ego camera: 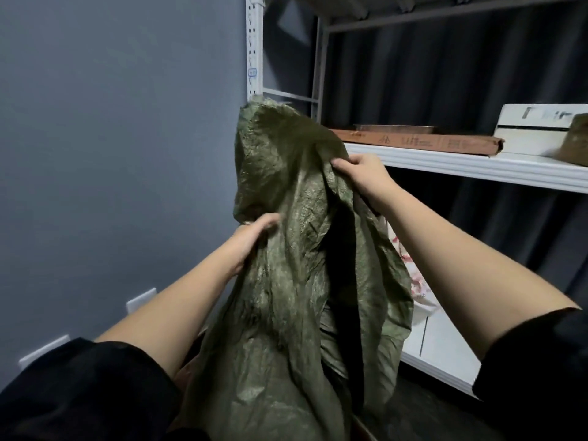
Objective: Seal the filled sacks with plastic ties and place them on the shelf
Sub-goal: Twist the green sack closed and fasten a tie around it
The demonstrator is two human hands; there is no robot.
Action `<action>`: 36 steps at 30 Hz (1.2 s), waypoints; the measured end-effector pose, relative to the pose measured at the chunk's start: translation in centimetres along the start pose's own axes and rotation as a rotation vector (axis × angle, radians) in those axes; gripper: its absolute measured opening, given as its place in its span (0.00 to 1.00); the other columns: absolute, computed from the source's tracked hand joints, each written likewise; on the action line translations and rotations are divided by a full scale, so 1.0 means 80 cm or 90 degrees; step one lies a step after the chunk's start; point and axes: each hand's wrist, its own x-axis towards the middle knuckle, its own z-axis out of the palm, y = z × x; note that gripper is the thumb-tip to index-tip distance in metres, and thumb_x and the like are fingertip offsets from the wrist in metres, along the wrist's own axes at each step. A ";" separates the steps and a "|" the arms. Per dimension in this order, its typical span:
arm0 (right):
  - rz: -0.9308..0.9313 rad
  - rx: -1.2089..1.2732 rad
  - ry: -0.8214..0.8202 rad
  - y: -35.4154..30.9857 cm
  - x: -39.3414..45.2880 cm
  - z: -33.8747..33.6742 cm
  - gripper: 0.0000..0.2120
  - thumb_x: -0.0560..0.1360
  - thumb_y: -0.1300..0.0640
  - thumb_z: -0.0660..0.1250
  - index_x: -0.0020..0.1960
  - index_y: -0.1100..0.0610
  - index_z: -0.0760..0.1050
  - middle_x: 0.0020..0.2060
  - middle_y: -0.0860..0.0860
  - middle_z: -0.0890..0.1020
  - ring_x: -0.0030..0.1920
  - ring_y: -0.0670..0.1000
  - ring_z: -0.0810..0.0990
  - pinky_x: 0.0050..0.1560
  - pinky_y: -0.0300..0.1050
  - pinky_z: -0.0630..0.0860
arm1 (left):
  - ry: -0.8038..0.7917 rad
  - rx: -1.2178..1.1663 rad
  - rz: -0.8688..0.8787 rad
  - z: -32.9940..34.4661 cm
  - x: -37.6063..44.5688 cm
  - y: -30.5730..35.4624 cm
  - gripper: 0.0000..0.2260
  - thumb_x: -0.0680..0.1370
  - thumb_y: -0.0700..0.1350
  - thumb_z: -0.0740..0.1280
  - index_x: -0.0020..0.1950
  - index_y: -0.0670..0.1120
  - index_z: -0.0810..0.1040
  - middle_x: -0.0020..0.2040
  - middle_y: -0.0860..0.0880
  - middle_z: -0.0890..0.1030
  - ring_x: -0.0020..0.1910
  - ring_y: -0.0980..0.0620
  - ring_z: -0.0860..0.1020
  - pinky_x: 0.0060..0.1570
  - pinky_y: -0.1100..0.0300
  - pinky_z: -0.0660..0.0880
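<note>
Grey wall (111, 154) fills the left side, with white plates (141, 300) low on it. Left hand (251, 240), on a bare forearm out of a black sleeve (79, 386), grips a fold of the sack (286, 281) on its left edge, fingers curled into the weave. Sack is green woven plastic, crumpled, standing upright at centre in front of the shelf (461, 165); its top reaches above the middle shelf board, its mouth is gathered loosely and no tie shows on it. Whether it rests on the floor cannot be told, as its base runs out of view. Right hand (359, 173) pinches the sack near its upper right edge, fingers bunched on the cloth, thumb side hidden. Shelf is a white metal rack with a slotted post (254, 49) just behind the sack top. On the middle board lie a flat brown carton (423, 142), a white box (537, 132) beside it, and at the far right edge a part of a brownish bundle (577, 138), too cropped to identify. Lower board carries a white item with red print (410, 265), partly hidden by the sack and right forearm. Dark curtain (445, 74) hangs behind the rack.
</note>
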 end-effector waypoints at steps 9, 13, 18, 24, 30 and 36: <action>-0.126 -0.061 -0.098 -0.079 -0.002 0.055 0.08 0.76 0.60 0.65 0.39 0.61 0.77 0.30 0.50 0.75 0.30 0.43 0.71 0.33 0.38 0.66 | -0.116 0.177 0.152 0.032 -0.007 -0.017 0.23 0.74 0.48 0.72 0.67 0.51 0.71 0.64 0.54 0.76 0.62 0.54 0.75 0.65 0.62 0.67; -0.129 -0.005 -0.125 -0.071 -0.004 0.055 0.05 0.75 0.62 0.66 0.41 0.61 0.78 0.29 0.47 0.76 0.29 0.39 0.71 0.33 0.35 0.68 | 0.104 0.167 0.172 0.019 0.010 -0.026 0.24 0.73 0.48 0.69 0.67 0.41 0.73 0.64 0.43 0.76 0.64 0.44 0.74 0.64 0.58 0.69; -0.005 -0.002 -0.255 -0.026 -0.016 0.038 0.39 0.71 0.59 0.74 0.75 0.56 0.56 0.58 0.55 0.76 0.53 0.49 0.78 0.55 0.40 0.76 | 0.183 0.055 0.042 0.007 0.021 -0.024 0.15 0.76 0.46 0.67 0.62 0.43 0.75 0.57 0.45 0.78 0.56 0.43 0.76 0.54 0.56 0.73; 0.176 -0.088 -0.385 0.014 -0.036 0.037 0.31 0.68 0.48 0.73 0.67 0.53 0.65 0.57 0.53 0.78 0.54 0.52 0.80 0.61 0.51 0.75 | 0.171 -0.019 -0.011 0.005 0.017 -0.014 0.09 0.76 0.38 0.61 0.55 0.41 0.75 0.54 0.40 0.79 0.51 0.43 0.77 0.49 0.56 0.73; 0.068 -0.373 -0.069 0.030 -0.038 0.045 0.14 0.76 0.53 0.60 0.52 0.62 0.77 0.54 0.62 0.79 0.56 0.62 0.77 0.52 0.49 0.72 | 0.110 -0.039 -0.011 0.005 0.014 -0.011 0.06 0.75 0.37 0.60 0.49 0.41 0.75 0.44 0.39 0.78 0.42 0.43 0.77 0.43 0.55 0.73; -0.031 -0.286 0.073 0.018 -0.027 0.025 0.11 0.76 0.59 0.59 0.56 0.53 0.76 0.56 0.57 0.80 0.57 0.61 0.76 0.50 0.49 0.70 | -0.093 0.062 0.049 0.002 -0.006 -0.017 0.20 0.71 0.50 0.73 0.60 0.46 0.75 0.54 0.47 0.82 0.50 0.48 0.81 0.51 0.57 0.77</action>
